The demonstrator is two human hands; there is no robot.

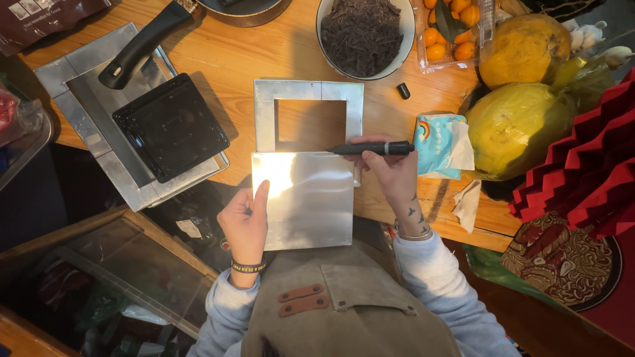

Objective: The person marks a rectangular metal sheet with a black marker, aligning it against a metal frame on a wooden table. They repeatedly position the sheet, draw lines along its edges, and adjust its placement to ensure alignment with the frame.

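Note:
A shiny square metal sheet (307, 198) lies at the near edge of the wooden table (251, 59), partly over the edge. My left hand (245, 221) holds its left side, thumb on top. My right hand (390, 168) grips a black marker (374, 149) lying level, its tip pointing left at the sheet's upper right edge. Behind the sheet lies a square metal frame (264, 116) with a rectangular cut-out.
A black square tray (170, 125) rests on stacked metal sheets (79, 92) at left, a pan handle (142, 43) above. A bowl of dark shreds (364, 33), small oranges (450, 30), two large yellow fruits (516, 125), a tissue pack (436, 142), a marker cap (403, 90) and red pleated paper (589, 158) crowd the right.

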